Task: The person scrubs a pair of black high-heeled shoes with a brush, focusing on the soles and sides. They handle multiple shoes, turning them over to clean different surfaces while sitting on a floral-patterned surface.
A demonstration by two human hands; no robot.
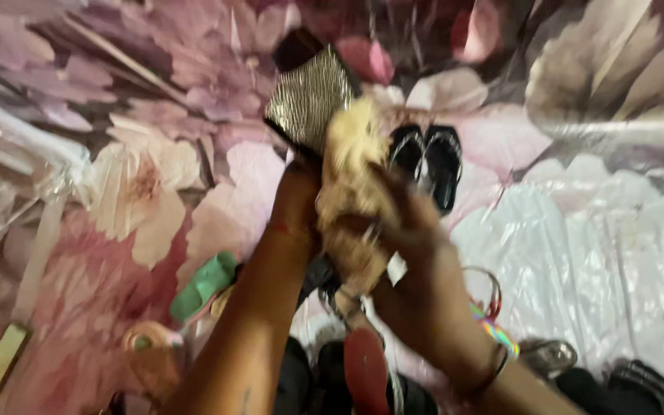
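My left hand (299, 188) reaches forward and grips a shoe with a shiny gold-and-black textured upper (307, 101), held up over the floral sheet. My right hand (413, 253) is closed on a crumpled yellowish cloth (351, 180) that is pressed against the shoe's side. Bangles and a bright multicoloured band circle my right wrist. The picture is blurred by motion, so the fingers are hard to make out.
A pair of black sandals (428, 157) lies on the pink floral sheet (155, 200) beyond my hands. A green slipper (203, 286), a gold block (3, 357), a red-soled shoe (366, 373) and several dark shoes lie near me. Clear plastic (578, 253) covers the right side.
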